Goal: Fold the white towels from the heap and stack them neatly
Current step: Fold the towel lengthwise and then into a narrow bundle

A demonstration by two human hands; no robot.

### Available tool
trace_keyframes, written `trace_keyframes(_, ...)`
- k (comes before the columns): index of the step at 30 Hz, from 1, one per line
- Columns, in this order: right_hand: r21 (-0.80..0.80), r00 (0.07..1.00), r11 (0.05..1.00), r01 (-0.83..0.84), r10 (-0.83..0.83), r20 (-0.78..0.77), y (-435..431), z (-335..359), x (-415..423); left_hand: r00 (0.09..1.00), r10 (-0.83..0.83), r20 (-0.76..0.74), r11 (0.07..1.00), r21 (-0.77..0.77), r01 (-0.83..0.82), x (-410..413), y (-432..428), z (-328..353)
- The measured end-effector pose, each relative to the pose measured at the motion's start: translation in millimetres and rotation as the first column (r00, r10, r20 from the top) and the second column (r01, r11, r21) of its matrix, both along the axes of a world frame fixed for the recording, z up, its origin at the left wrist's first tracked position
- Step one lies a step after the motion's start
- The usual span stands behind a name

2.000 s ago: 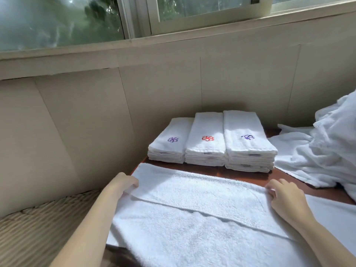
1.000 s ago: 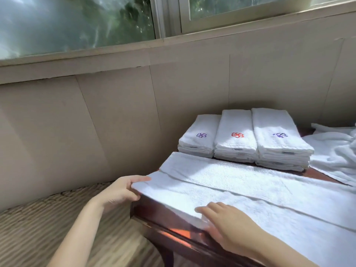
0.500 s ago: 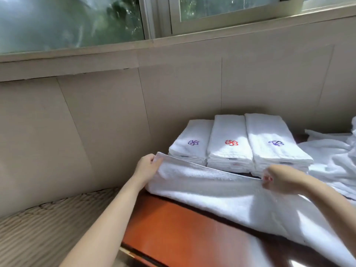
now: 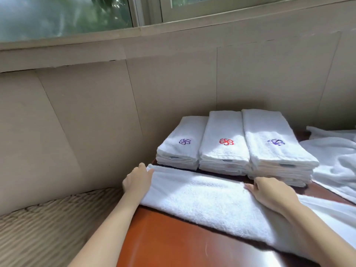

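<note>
Towel [image 4: 202, 199], one, folded into long strip, lies across surface [image 4: 173, 239] near me. My left hand [image 4: 137, 180] at its left end, fingers pinching corner. My right hand [image 4: 273, 193] flat on top, fingers straight, pressing. Three folded stacks [image 4: 224, 132] side by side just behind. One loose heap [image 4: 335, 157] at right.

Bright daylight from window [image 4: 67, 14] above. Sun patches on towel stacks [image 4: 225, 143]. White glare on counter [image 4: 173, 237], near edge. Dark shadow under towel [image 4: 202, 199]. Wall [image 4: 173, 83] lines bow outward. Overall soft focus.
</note>
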State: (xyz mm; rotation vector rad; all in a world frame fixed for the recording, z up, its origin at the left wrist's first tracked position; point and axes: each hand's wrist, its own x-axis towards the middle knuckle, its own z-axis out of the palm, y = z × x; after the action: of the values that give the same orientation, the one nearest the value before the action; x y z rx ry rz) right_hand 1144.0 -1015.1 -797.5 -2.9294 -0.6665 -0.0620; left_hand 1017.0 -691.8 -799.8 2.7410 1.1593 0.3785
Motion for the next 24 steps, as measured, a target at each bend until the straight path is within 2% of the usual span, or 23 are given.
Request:
trace_keyframes(5,-0.005,0.996,0.999,-0.054,0.053,-0.075,-11.3,11.1,-32.0,0.995,-0.055,-0.084,0.998,-0.038,0.052,-46.0,0.3,4.1)
trace_keyframes(9,-0.032,0.978,0.983,-0.179,0.174,-0.112,-16.9,7.6,-71.7,0.992,-0.024,-0.122,0.996,-0.090,0.013,-94.9,4.6,5.5)
trace_keyframes(12,0.052,0.938,0.963,-0.265,0.270,-0.218,-28.9,18.8,-78.5,0.998,0.009,-0.068,1.000,-0.026,-0.011,-110.9,-3.8,4.9)
trace_keyframes(15,0.118,0.924,0.961,-0.251,0.274,-0.268,-40.8,29.5,-73.9,0.999,-0.049,-0.001,0.999,0.021,0.049,-107.3,-11.1,5.1)
trace_keyframes(20,0.142,0.977,0.984,-0.104,0.128,-0.171,-51.0,27.6,-61.3,0.982,-0.167,0.089,0.984,-0.050,0.172,-92.8,-8.0,9.0)
trace_keyframes(24,0.081,0.991,0.991,-0.104,0.111,-0.077,-48.4,20.8,-53.9,0.985,-0.136,0.110,0.989,0.066,0.130,-89.0,-11.4,4.9)
